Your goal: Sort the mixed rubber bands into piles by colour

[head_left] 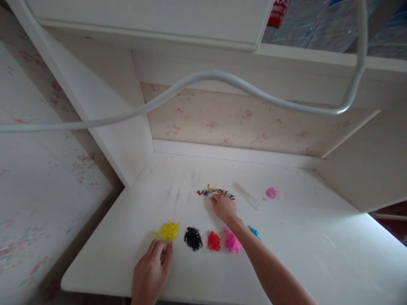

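My right hand (223,207) reaches to a mixed heap of multicoloured rubber bands (219,191), its fingertips pinched at the heap's near edge. At the front left, my left hand (154,262) has curled fingers touching the near side of a pile of yellow rubber bands (169,231). What sits between those fingertips is hidden. To the right of the yellow pile lie separate piles of black rubber bands (193,238), red rubber bands (214,241) and pink rubber bands (232,240). Blue rubber bands (254,232) show partly behind my right forearm.
A clear, narrow plastic bag (249,198) lies right of the mixed heap, and a small pink bundle (271,193) beyond it. A white bent tube (216,75) crosses above the white desk (318,245). Overhead, a shelf (318,53) holds plastic-wrapped bottles.
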